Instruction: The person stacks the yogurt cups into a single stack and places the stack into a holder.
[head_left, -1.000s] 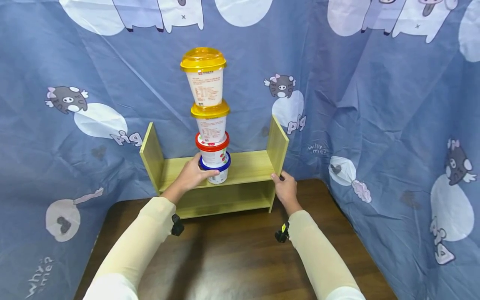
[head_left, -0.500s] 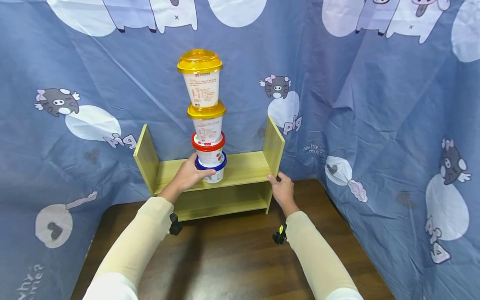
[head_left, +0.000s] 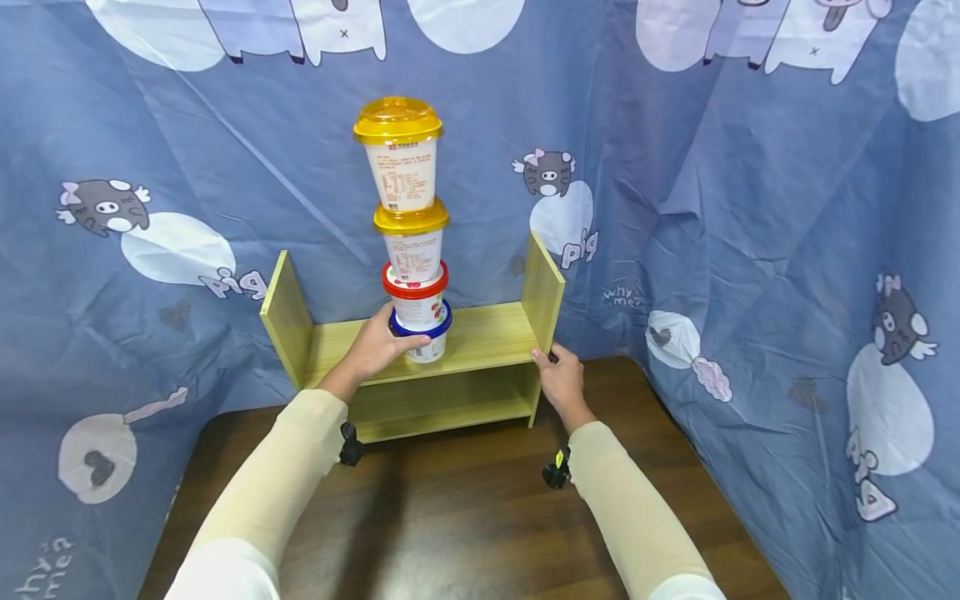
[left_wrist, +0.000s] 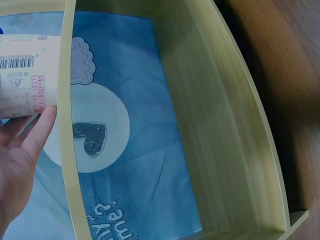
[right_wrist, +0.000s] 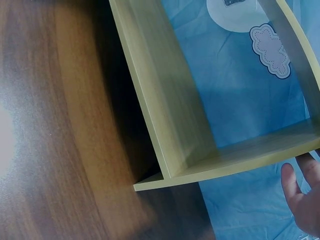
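Observation:
Four tubs stand stacked on the upper board of a pale wooden shelf [head_left: 487,333]. The lowest, a white tub with a blue lid [head_left: 431,345], is gripped by my left hand [head_left: 375,346], thumb across its front. Above it sit a red-lidded tub [head_left: 417,308], a yellow-lidded tub [head_left: 414,250] and a taller yellow-lidded tub [head_left: 405,171] on top, the column leaning slightly left. In the left wrist view, fingers touch the printed tub wall [left_wrist: 20,75]. My right hand [head_left: 562,377] holds the shelf's right side panel by its front edge, fingers on the outer face.
The shelf's lower compartment [head_left: 442,400] is below the stack, and its left side panel [head_left: 287,321] rises at the left. A brown wooden table [head_left: 465,517] lies beneath. Blue patterned cloth [head_left: 480,150] hangs close behind and on both sides.
The head view has shifted, so the shelf, stack and hands appear a little further left. Both hands keep their places on the tub and the side panel.

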